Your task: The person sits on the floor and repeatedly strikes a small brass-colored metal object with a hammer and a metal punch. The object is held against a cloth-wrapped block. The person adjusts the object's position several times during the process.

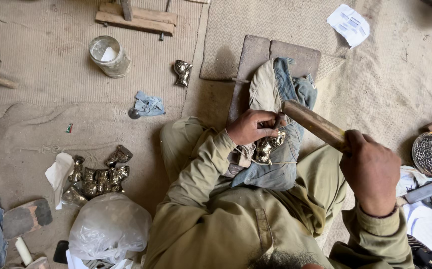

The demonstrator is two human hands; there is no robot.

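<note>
The wooden mallet (315, 124) hung right over the fingers; a slightly off blow could have caught them or knocked the shiny metal piece (268, 145) off the denim rag (286, 164) on the lap. The left hand (250, 126) pinched that piece against the cloth, fingers curled tight. The right hand (371, 169) was wrapped closed around the mallet handle.
</note>
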